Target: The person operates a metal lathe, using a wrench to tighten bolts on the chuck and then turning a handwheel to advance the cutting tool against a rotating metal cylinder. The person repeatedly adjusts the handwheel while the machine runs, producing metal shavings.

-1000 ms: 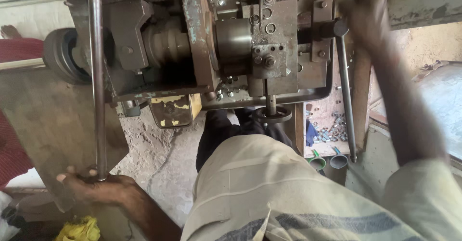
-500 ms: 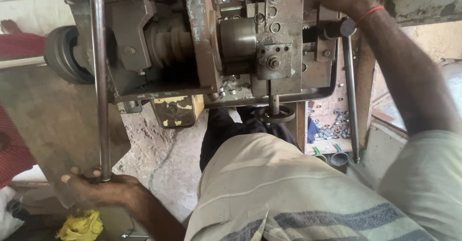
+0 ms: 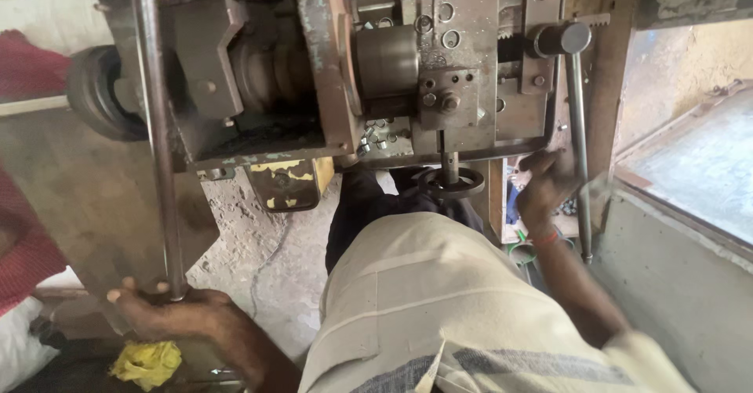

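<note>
I stand over a grimy metal lathe-like machine [image 3: 408, 71] with a round chuck [image 3: 386, 62] at its middle. My left hand [image 3: 169, 308] is closed around the lower end of a long steel lever bar [image 3: 157, 134] at the left. My right hand [image 3: 545, 183] sits lower right beside a thinner steel rod handle [image 3: 579, 150], fingers curled close to it; whether it grips the rod is unclear. A small black handwheel [image 3: 451, 181] hangs under the machine between my arms.
A dark rubber wheel [image 3: 98, 95] sits at the machine's left end. A yellow rag [image 3: 147, 362] lies below my left hand. Red cloth [image 3: 27, 244] is at the left edge. A concrete ledge [image 3: 690, 165] runs along the right. Pipe pieces [image 3: 522, 250] stand under my right wrist.
My right hand has come down from the top of the machine to the rod handle at the lower right. My left hand stays on the long bar.
</note>
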